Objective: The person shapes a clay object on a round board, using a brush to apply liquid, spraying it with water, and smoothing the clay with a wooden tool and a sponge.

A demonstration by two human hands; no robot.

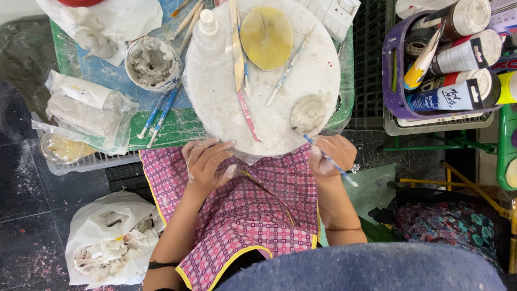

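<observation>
A round white turntable board [215, 102] lies in front of me, smeared with clay. On it sit a flat yellow leaf-shaped piece [266, 36], a small grey clay lump [308, 113], a white squeeze bottle [207, 40] and several modelling tools. My left hand [207, 161] rests with loose fingers on the board's near edge, holding nothing. My right hand [331, 153] grips a thin blue-handled tool [328, 159] whose tip points toward the clay lump. A pink checked apron [253, 215] covers my lap.
A tub of grey clay [153, 63] and clay in plastic bags [89, 108] lie to the left. A purple basket of paint tubes [452, 59] stands at the right. A white bag of used tissue [110, 240] sits on the dark floor.
</observation>
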